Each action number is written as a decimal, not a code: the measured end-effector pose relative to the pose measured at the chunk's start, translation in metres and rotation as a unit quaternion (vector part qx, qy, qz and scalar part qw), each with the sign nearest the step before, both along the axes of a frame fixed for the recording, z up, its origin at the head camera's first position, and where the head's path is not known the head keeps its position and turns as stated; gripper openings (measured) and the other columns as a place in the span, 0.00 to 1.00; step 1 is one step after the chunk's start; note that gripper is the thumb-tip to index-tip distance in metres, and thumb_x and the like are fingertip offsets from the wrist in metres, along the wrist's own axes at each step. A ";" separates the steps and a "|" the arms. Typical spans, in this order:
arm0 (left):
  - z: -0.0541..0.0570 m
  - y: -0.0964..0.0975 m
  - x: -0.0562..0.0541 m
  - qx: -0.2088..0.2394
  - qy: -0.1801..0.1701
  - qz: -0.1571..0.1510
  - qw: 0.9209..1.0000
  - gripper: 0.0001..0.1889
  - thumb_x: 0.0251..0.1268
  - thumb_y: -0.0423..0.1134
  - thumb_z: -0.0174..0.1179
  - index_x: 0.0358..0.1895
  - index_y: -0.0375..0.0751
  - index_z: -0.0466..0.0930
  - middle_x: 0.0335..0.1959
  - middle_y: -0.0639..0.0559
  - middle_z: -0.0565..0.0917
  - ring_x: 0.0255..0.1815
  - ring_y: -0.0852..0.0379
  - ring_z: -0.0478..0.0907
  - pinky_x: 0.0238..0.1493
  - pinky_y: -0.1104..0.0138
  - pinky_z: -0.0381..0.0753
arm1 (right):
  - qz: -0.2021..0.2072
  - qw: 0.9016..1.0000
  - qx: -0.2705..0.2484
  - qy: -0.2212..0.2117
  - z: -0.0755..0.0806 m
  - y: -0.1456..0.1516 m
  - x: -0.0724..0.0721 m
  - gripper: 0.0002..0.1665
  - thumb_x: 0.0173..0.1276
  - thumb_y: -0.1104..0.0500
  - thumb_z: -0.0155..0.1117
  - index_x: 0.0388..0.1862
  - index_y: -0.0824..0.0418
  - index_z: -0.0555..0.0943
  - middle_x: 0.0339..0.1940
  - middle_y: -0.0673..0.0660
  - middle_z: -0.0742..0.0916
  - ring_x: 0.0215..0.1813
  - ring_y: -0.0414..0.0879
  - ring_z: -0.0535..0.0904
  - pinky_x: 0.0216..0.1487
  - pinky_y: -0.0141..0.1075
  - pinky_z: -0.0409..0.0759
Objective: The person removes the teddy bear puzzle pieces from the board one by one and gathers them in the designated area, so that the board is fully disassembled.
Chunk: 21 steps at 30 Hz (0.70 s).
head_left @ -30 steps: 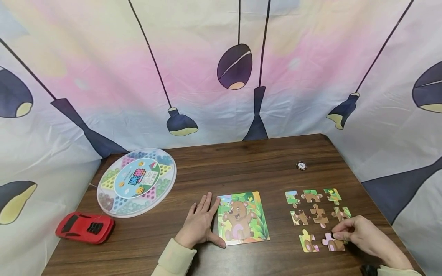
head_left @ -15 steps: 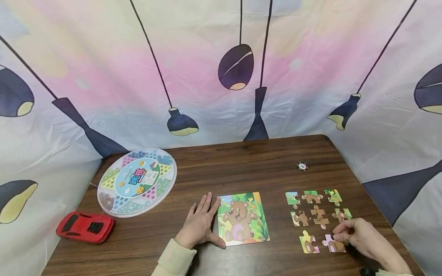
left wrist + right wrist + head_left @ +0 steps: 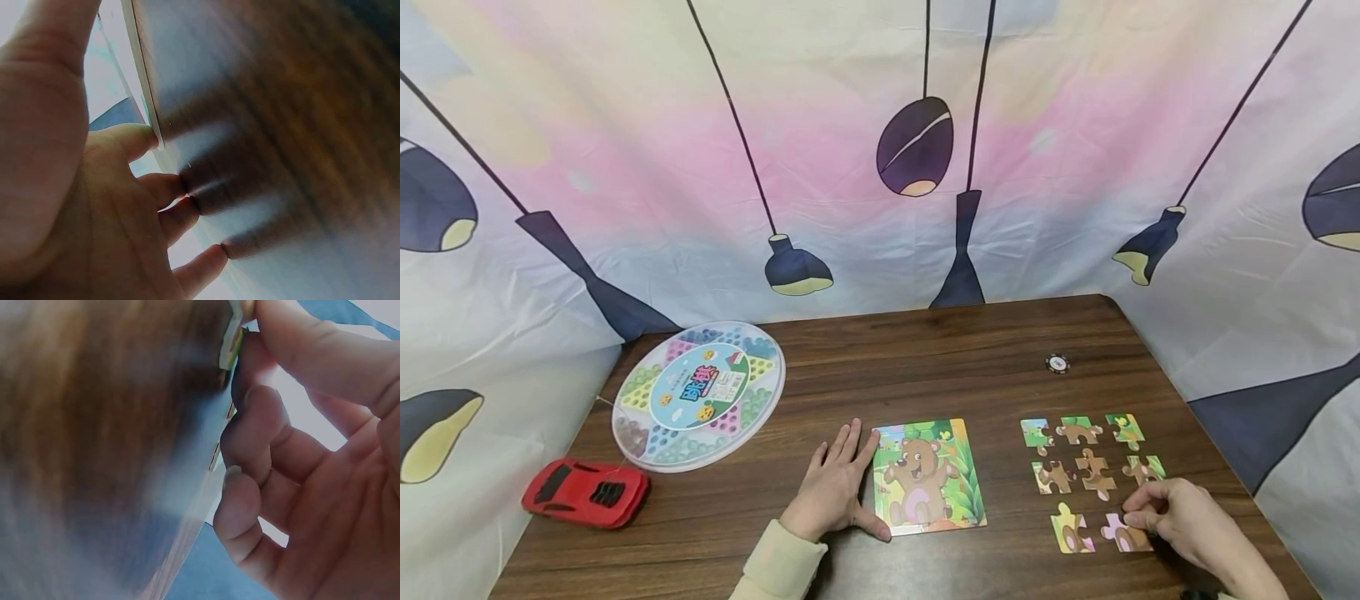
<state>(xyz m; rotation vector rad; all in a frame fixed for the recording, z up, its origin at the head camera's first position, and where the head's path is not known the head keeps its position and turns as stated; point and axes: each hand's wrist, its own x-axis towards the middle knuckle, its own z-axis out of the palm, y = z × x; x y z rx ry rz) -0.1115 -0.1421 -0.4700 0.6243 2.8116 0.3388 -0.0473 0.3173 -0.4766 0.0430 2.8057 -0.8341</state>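
Observation:
In the head view my left hand [image 3: 831, 487] rests on the table at the left edge of a square bear puzzle picture [image 3: 925, 475]. Its fingers are straight and spread, with the thumb at the picture's lower left corner. To the right, jigsaw pieces lie apart in rows, among them a brown centre piece [image 3: 1095, 473] and a yellow-green piece [image 3: 1071, 532]. My right hand [image 3: 1183, 525] is at the bottom row, over the right end of a pink and brown piece [image 3: 1123, 533]. The right wrist view shows thumb and forefinger pinching a green-edged puzzle piece [image 3: 231, 347], mostly hidden.
A round Chinese checkers set [image 3: 700, 396] lies at the back left, with a red toy car [image 3: 586, 493] in front of it. Behind the puzzle pieces is a poker chip [image 3: 1057, 363]. A printed curtain [image 3: 850, 208] stands behind and beside the wooden table [image 3: 865, 367].
Both hands keep nearly the same place and pose. Only the head view has shifted very slightly.

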 end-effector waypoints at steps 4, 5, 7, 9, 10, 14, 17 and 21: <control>0.000 0.000 0.000 -0.001 -0.005 0.002 1.000 0.73 0.21 0.76 0.69 0.78 0.43 0.50 0.77 0.35 0.45 0.77 0.39 0.45 0.68 0.39 0.53 | -0.002 1.000 0.006 -0.001 0.000 0.000 0.002 0.06 0.55 0.53 0.75 0.26 0.49 0.84 0.21 0.45 0.79 0.23 0.33 0.71 0.26 0.31 0.69; 0.000 0.001 0.000 -0.001 -0.006 0.002 1.000 0.73 0.21 0.76 0.69 0.78 0.43 0.50 0.78 0.35 0.45 0.77 0.39 0.45 0.68 0.39 0.53 | -0.001 1.000 0.004 -0.002 0.000 0.000 0.002 0.06 0.55 0.53 0.75 0.26 0.49 0.84 0.21 0.45 0.79 0.23 0.33 0.71 0.26 0.31 0.69; 0.000 0.001 0.000 0.000 -0.009 0.002 1.000 0.73 0.21 0.76 0.69 0.78 0.43 0.50 0.78 0.35 0.45 0.77 0.39 0.45 0.68 0.39 0.53 | 0.003 1.000 -0.004 -0.003 0.001 0.001 0.002 0.06 0.56 0.53 0.74 0.27 0.50 0.84 0.22 0.46 0.79 0.24 0.33 0.71 0.26 0.31 0.70; 0.000 0.001 0.000 0.000 -0.010 0.002 1.000 0.73 0.21 0.75 0.69 0.78 0.44 0.50 0.78 0.35 0.44 0.77 0.39 0.44 0.68 0.40 0.53 | 0.009 1.000 -0.015 -0.006 0.002 0.001 0.001 0.05 0.57 0.54 0.74 0.28 0.51 0.85 0.23 0.46 0.80 0.24 0.33 0.72 0.27 0.31 0.71; 0.000 0.001 0.000 0.000 -0.010 0.001 1.000 0.73 0.21 0.75 0.69 0.78 0.44 0.50 0.78 0.35 0.44 0.77 0.39 0.44 0.68 0.40 0.53 | 0.011 1.000 -0.018 -0.005 0.003 0.001 0.001 0.05 0.58 0.54 0.73 0.29 0.52 0.85 0.23 0.46 0.80 0.24 0.33 0.72 0.27 0.31 0.71; 0.000 0.001 0.000 0.000 -0.008 0.001 1.000 0.73 0.21 0.75 0.69 0.78 0.44 0.50 0.78 0.35 0.45 0.77 0.39 0.45 0.68 0.40 0.54 | 0.017 1.000 -0.009 0.001 0.010 0.001 0.001 0.06 0.60 0.52 0.72 0.30 0.52 0.84 0.24 0.46 0.80 0.25 0.33 0.72 0.28 0.31 0.71; 0.000 0.001 0.000 -0.001 -0.006 0.001 1.000 0.73 0.21 0.76 0.69 0.78 0.44 0.51 0.78 0.35 0.45 0.77 0.39 0.45 0.68 0.40 0.54 | 0.018 1.000 0.000 0.004 0.019 -0.005 -0.002 0.07 0.62 0.50 0.70 0.31 0.51 0.84 0.24 0.46 0.79 0.25 0.34 0.70 0.28 0.32 0.69; 0.000 0.000 0.000 0.002 -0.005 0.002 1.000 0.73 0.21 0.76 0.69 0.78 0.43 0.51 0.77 0.35 0.45 0.77 0.39 0.45 0.68 0.40 0.54 | 0.018 1.000 -0.015 0.011 0.036 -0.028 -0.009 0.11 0.64 0.47 0.68 0.35 0.52 0.83 0.25 0.46 0.79 0.24 0.36 0.70 0.26 0.32 0.68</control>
